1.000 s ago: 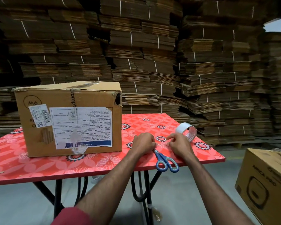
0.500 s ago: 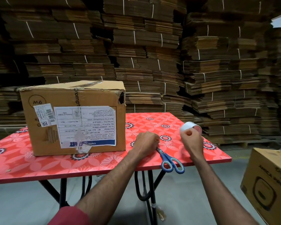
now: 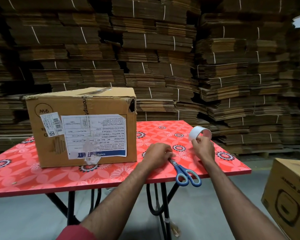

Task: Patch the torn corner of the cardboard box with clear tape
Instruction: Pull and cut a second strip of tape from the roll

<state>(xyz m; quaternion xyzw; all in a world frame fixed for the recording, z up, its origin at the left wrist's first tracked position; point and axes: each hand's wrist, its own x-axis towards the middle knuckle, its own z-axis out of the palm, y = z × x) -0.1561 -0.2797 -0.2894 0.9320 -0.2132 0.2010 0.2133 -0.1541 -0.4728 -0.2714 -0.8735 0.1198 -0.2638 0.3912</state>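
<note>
The brown cardboard box [image 3: 80, 127] stands on the left of the red flowered table [image 3: 42, 177]. Its torn corner [image 3: 132, 105] is a dark hole at the upper right front edge. My right hand [image 3: 203, 149] holds the white-cored roll of clear tape [image 3: 198, 134] just above the table, right of the box. My left hand [image 3: 158, 155] rests on the table with fingers curled, touching the blade tips of the blue-handled scissors [image 3: 185, 172]. I cannot make out any tape strip between the hands.
The scissors' handles overhang the table's near edge. A second cardboard box [image 3: 291, 193] sits on the floor at the right. Tall stacks of flattened cardboard [image 3: 163, 58] fill the background behind the table. Black table legs [image 3: 163, 201] stand below.
My right hand has lifted the tape roll up and to the right, away from my left hand. The left hand stays by the scissors' blades.
</note>
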